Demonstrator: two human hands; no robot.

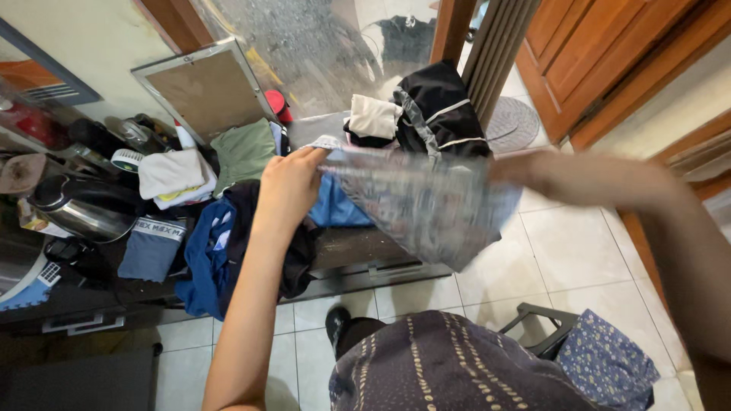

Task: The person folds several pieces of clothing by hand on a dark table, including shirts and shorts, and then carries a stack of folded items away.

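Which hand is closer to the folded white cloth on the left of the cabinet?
Left. The left hand grips the patterned garment just right of the folded white cloth; the right hand, motion-blurred, holds the garment's far edge, much farther right.

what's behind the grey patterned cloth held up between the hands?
Behind the grey patterned cloth: a blue garment and the dark low table edge show. A black white-striped jacket sits above. The rest is covered.

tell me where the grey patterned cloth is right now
In the head view, the grey patterned cloth is stretched mid-frame between the left hand and the blurred right hand, above the low dark cabinet, just below the black jacket.
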